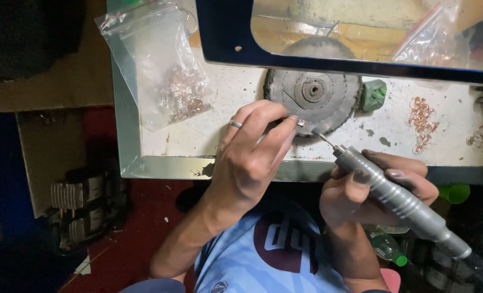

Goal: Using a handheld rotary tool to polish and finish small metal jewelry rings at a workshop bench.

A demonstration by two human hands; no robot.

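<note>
My left hand (249, 154), with a ring on one finger, pinches a small silver ring piece (301, 123) at its fingertips, just over the edge of a grey round buffing wheel (313, 100). My right hand (374, 187) grips a grey pen-shaped rotary tool (399, 201). The tool's thin bit (320, 134) sits right beside the small piece, nearly touching it. A dark hose leads off the tool at the lower right.
The white worktop (230, 119) has a metal front edge. A clear bag of copper-coloured small parts (168, 76) lies at the left. Loose copper pieces (421, 122) lie at the right. A green block (374, 95) sits beside the wheel. A dark-framed clear shield (361, 32) hangs above.
</note>
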